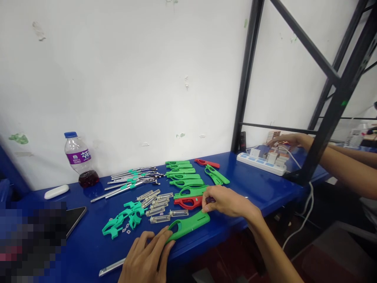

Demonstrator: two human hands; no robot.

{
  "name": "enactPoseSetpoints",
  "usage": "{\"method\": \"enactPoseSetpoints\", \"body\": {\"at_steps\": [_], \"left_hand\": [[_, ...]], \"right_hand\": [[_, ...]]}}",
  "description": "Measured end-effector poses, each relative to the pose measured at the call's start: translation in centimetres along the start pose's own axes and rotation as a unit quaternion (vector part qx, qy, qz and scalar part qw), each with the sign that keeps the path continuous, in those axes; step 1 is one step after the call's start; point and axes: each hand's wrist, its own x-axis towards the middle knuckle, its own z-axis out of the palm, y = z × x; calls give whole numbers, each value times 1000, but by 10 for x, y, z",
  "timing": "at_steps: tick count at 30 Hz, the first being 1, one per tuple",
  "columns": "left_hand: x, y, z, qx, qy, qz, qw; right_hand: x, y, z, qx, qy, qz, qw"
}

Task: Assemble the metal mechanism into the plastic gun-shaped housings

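Observation:
A green utility lighter (191,226) with a long slot in its handle lies near the table's front edge. My left hand (147,251) is closed around its trigger end, and a metal lighter tube (112,267) sticks out to the left below that hand. My right hand (225,200) pinches the rear tip of the handle; a small dark spot shows between its fingers, too unclear to name. Just behind lies a red lighter shell (188,201), with several green lighter shells (185,183) in a column. Clear fuel tanks (157,204) and teal triggers (129,216) are to the left.
Metal tubes with wires (132,179) lie near the wall. A drink bottle (79,157), a white case (56,192) and a phone (75,218) are at left. At right are a power strip (260,164), a black frame post (326,118) and another person's arm (338,165).

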Motion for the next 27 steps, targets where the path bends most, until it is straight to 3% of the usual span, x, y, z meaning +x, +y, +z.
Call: {"method": "enactPoseSetpoints", "body": {"at_steps": [10,20,27], "left_hand": [[2,1,-1,-55,18,8,998],[-2,-4,2,-50,-30,24,998],[-5,-4,4,-36,-21,28,999]], "right_hand": [[-2,-2,-1,-6,-10,0,1000],[-1,-1,-1,19,-3,-24,1000],[-1,-6,-4,72,49,-50,995]]}}
